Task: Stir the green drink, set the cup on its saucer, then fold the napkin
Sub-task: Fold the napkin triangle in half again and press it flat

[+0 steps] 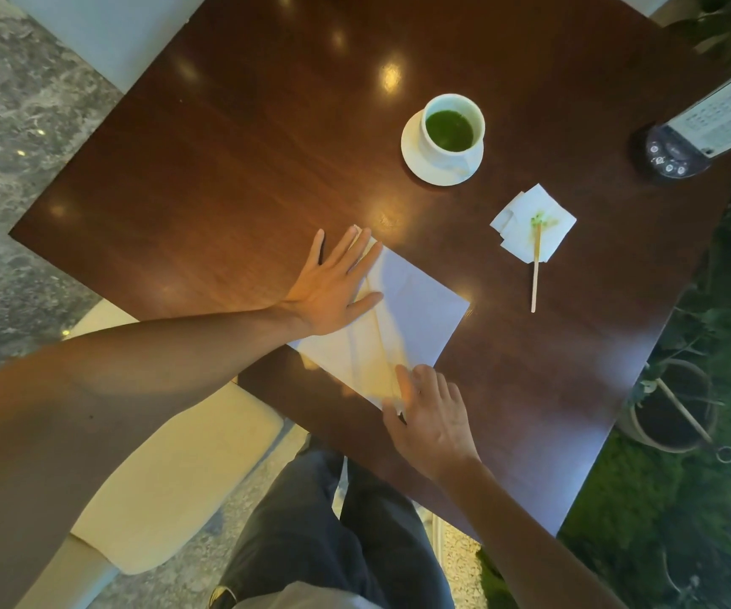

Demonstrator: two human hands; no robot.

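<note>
A white cup of green drink stands on its white saucer at the far side of the dark wooden table. A large white napkin lies flat near the table's front edge, with a fold line across it. My left hand lies flat and spread on the napkin's far left corner. My right hand presses its fingertips on the napkin's near corner. A wooden stirrer with a green tip rests on a small stained tissue.
A black stand with buttons holding a menu card sits at the table's right edge. Plants and a pot are on the right below the table. A cream seat and my dark trousers are below.
</note>
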